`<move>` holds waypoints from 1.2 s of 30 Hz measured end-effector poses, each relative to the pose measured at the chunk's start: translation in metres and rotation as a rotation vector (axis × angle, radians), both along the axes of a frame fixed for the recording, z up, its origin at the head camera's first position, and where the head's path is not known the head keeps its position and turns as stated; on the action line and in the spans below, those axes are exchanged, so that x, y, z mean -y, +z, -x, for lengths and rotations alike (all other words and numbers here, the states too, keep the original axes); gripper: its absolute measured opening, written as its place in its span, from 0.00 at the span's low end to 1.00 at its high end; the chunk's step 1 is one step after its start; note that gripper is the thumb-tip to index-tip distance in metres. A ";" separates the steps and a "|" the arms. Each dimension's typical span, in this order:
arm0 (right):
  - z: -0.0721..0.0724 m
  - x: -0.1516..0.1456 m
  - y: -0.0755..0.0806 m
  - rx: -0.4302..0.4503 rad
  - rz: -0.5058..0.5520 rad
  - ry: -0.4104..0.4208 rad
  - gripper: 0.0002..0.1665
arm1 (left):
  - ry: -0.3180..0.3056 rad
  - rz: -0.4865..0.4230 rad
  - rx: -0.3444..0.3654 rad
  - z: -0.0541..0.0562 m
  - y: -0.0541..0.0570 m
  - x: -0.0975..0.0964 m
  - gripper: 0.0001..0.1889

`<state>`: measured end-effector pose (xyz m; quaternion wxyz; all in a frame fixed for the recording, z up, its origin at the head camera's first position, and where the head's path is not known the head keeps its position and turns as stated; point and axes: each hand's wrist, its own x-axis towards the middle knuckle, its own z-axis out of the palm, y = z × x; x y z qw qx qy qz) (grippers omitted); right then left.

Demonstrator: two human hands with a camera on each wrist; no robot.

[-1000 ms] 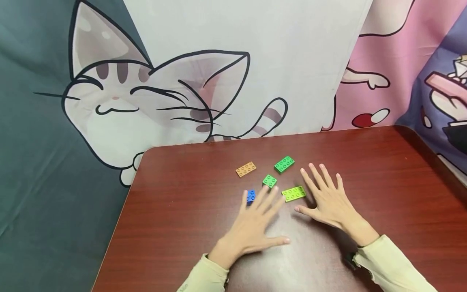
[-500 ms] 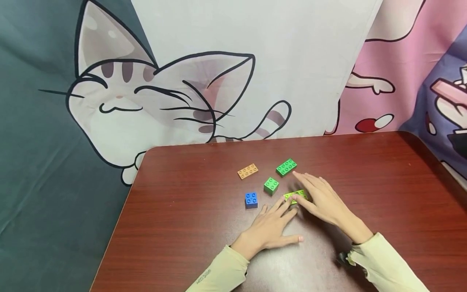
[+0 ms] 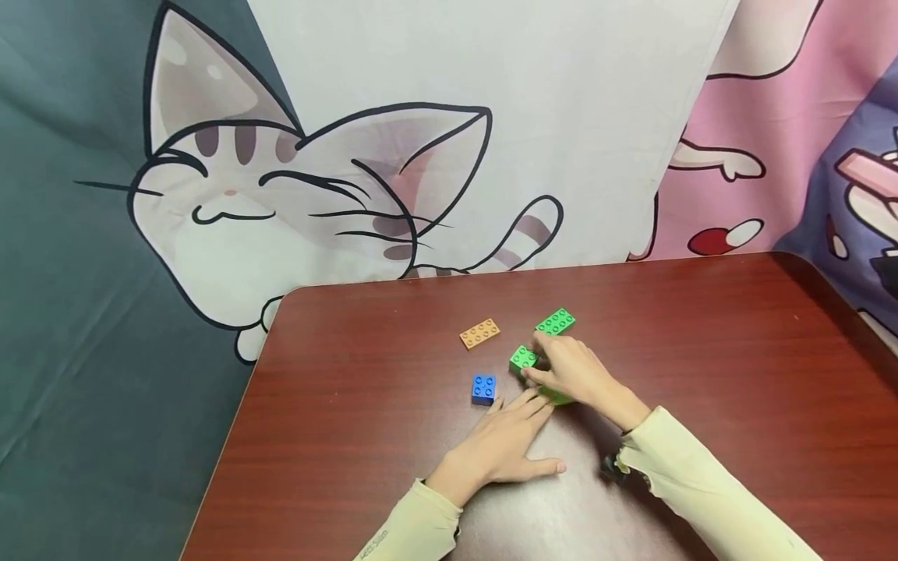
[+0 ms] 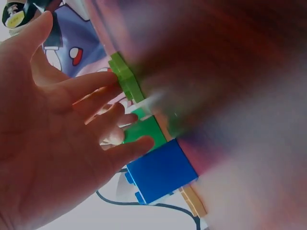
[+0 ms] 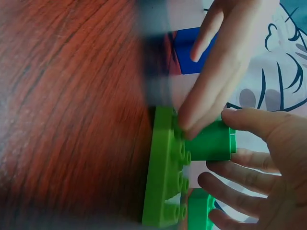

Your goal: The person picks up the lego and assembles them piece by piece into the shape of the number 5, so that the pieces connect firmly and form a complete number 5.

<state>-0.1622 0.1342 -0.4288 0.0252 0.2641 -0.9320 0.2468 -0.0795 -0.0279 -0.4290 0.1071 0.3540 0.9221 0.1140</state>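
Observation:
Over the table, my right hand (image 3: 578, 372) reaches across the lime green building brick (image 3: 557, 396), mostly covering it in the head view. Its thumb and fingers spread around the small square green brick (image 3: 522, 358); a firm hold on that brick cannot be made out. My left hand (image 3: 501, 444) lies flat with fingers extended and thumb held out. In the right wrist view, its fingertips are at the studded top of the lime brick (image 5: 160, 172). A square blue brick (image 3: 483, 389) is near its little finger, also in the left wrist view.
Behind the hands lie a long green brick (image 3: 557, 321) and a flat tan brick (image 3: 480, 333). All rest on a reddish-brown wooden table (image 3: 337, 436). A cartoon cat curtain (image 3: 337, 187) hangs along the far edge.
My right hand has moved left over the lime brick to the small green brick. The left hand has come down and right, its fingertips reaching the lime brick and the blue brick uncovered.

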 end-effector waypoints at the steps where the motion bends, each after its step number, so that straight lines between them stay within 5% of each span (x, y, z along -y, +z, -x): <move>1: 0.000 0.000 0.000 0.006 0.007 0.001 0.18 | -0.005 -0.006 -0.002 -0.001 0.000 0.002 0.42; 10: 0.001 -0.009 0.001 0.061 0.095 0.037 0.20 | -0.011 -0.063 -0.010 0.000 0.000 0.013 0.38; 18: -0.015 -0.035 0.008 0.017 0.250 0.148 0.20 | 0.010 -0.080 0.028 -0.001 -0.002 0.018 0.38; 26: -0.031 -0.048 0.003 0.067 0.237 0.192 0.19 | -0.005 -0.105 0.016 0.000 -0.003 0.020 0.36; 36: -0.035 -0.051 0.000 0.078 0.246 0.205 0.19 | 0.001 -0.122 0.027 0.001 -0.002 0.021 0.33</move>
